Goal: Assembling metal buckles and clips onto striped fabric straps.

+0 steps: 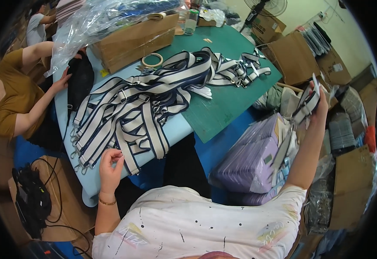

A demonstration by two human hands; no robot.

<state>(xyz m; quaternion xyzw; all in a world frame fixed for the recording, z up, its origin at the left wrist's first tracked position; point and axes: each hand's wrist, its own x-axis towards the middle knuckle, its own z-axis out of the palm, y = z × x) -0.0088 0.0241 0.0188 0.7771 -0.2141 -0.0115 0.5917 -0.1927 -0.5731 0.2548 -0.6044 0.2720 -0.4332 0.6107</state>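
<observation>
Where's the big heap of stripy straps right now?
In the head view, the striped straps lie across the table, left of centre, between the cardboard box and the person's left hand.

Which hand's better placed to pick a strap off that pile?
Probably the left hand: it is close by the pile of straps, while the right hand is out to the side, holding another strap.
</observation>
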